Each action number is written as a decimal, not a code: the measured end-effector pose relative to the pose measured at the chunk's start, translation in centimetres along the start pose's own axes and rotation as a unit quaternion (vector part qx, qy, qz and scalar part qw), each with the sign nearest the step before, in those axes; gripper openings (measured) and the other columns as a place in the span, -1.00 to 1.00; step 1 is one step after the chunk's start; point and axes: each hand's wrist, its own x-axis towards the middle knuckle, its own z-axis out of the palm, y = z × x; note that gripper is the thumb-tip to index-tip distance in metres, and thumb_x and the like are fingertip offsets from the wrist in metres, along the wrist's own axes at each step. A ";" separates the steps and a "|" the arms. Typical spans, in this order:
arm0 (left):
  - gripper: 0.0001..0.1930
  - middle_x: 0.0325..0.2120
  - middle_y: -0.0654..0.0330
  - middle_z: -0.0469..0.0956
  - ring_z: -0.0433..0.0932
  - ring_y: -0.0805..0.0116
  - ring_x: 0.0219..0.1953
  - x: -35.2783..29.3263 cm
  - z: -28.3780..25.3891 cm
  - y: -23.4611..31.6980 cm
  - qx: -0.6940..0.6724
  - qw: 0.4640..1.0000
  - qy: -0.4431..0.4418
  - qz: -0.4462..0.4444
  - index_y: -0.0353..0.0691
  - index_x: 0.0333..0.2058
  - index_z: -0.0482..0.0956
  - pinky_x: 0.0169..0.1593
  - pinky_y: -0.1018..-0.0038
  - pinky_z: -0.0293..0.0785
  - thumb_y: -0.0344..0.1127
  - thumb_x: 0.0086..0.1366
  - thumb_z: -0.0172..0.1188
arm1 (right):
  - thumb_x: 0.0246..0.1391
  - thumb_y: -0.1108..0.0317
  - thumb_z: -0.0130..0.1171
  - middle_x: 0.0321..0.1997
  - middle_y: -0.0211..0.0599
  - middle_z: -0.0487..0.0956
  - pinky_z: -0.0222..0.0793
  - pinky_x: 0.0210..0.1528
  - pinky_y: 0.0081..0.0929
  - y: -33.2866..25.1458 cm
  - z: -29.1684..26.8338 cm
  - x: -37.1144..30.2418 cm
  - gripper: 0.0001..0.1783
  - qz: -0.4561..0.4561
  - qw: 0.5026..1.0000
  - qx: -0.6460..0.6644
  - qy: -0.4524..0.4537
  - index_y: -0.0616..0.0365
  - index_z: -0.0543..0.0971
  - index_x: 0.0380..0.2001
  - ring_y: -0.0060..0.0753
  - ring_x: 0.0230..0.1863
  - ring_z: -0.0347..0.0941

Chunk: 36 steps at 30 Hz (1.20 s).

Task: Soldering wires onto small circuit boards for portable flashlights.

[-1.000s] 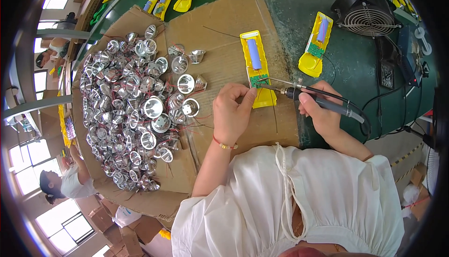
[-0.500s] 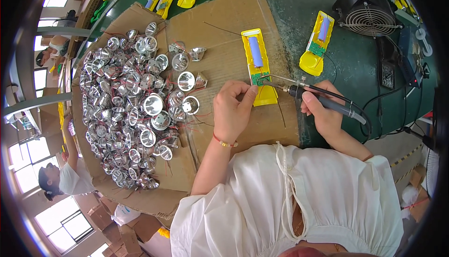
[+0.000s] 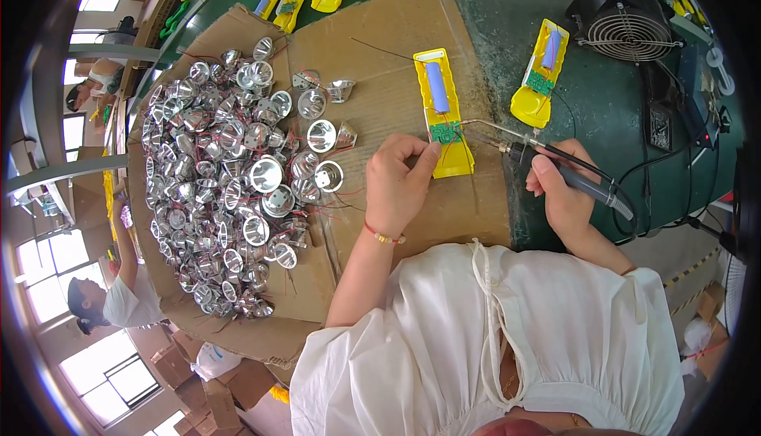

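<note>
Desk (image 3: 602, 103): green top, running across the upper part of the view.
Cardboard sheet (image 3: 388, 47): flattened brown cardboard laid over the desk's left and middle, carrying nearly all the work.
Reflector heap (image 3: 222, 182): a big pile of shiny silver cone reflectors with thin red and black wires, on the cardboard's left half; a few strays lie near the left hand.
Fan (image 3: 622, 16): small black fan with a wire grille, at the desk's upper right.
Yellow housing (image 3: 444, 115): long open yellow shell lying on the cardboard in front of the person, with a blue cylindrical cell (image 3: 437, 87) in it and a small green circuit board (image 3: 445, 133) below the cell.
Second housing (image 3: 541, 79): same kind, on the bare green top just right of the cardboard, untouched.
Left hand (image 3: 399, 184): closed, fingertips pinched together right at the green board; what they pinch is too small to tell, possibly a wire.
Right hand (image 3: 564, 190): wrapped around the dark grip of a soldering iron (image 3: 555, 168), its metal tip reaching left to the board.
Risk, burn: the hot tip sits very near the left fingertips; a small slip would touch skin.
Risk, housing: lingering heat could melt the yellow plastic or bridge pads.
Risk, cord: the iron's cable trails right and could snag.
</note>
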 end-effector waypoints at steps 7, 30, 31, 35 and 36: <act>-0.84 -0.55 0.13 0.46 0.44 0.43 -0.61 0.0 0.0 -0.1 0.005 1.000 0.003 0.011 -0.38 -0.51 0.55 -0.50 0.54 0.35 -0.38 0.10 0.22 | -0.02 0.45 0.18 -0.59 -0.33 0.49 0.30 -0.60 -0.71 0.1 -0.2 -0.4 -0.86 0.014 1.000 -0.003 -0.006 0.24 0.42 -0.43 -0.64 -0.61 0.39; -0.91 -0.55 0.15 0.43 0.41 0.34 -0.56 0.2 0.2 0.1 0.066 0.994 -0.016 0.088 -0.29 -0.52 0.61 -0.47 0.48 0.34 -0.39 -0.01 0.24 | -0.05 0.43 0.22 -0.60 -0.38 0.50 0.32 -0.55 -0.72 0.8 0.0 -0.3 -0.85 -0.020 0.996 -0.081 -0.031 0.24 0.45 -0.46 -0.69 -0.58 0.40; -0.91 -0.55 0.15 0.43 0.41 0.34 -0.56 0.2 0.3 0.1 0.066 0.994 -0.016 0.088 -0.29 -0.52 0.61 -0.47 0.48 0.34 -0.39 -0.01 0.24 | -0.05 0.43 0.22 -0.60 -0.38 0.50 0.32 -0.55 -0.72 0.7 0.0 -0.3 -0.85 -0.020 0.996 -0.081 -0.031 0.24 0.45 -0.46 -0.69 -0.58 0.40; -0.91 -0.56 0.15 0.43 0.41 0.35 -0.58 0.2 0.4 0.6 0.059 0.995 -0.014 0.081 -0.30 -0.53 0.61 -0.49 0.49 0.33 -0.40 -0.01 0.23 | -0.04 0.44 0.21 -0.58 -0.34 0.50 0.35 -0.54 -0.69 0.0 -0.1 -0.6 -0.84 -0.001 0.999 -0.032 0.002 0.25 0.44 -0.44 -0.67 -0.58 0.41; -0.91 -0.56 0.15 0.43 0.41 0.35 -0.58 0.3 0.4 0.6 0.056 0.995 -0.014 0.085 -0.30 -0.53 0.61 -0.50 0.49 0.33 -0.40 -0.01 0.23 | -0.04 0.44 0.21 -0.57 -0.33 0.50 0.37 -0.54 -0.68 0.0 -0.3 -0.6 -0.84 -0.012 1.000 -0.021 0.010 0.26 0.43 -0.43 -0.66 -0.58 0.41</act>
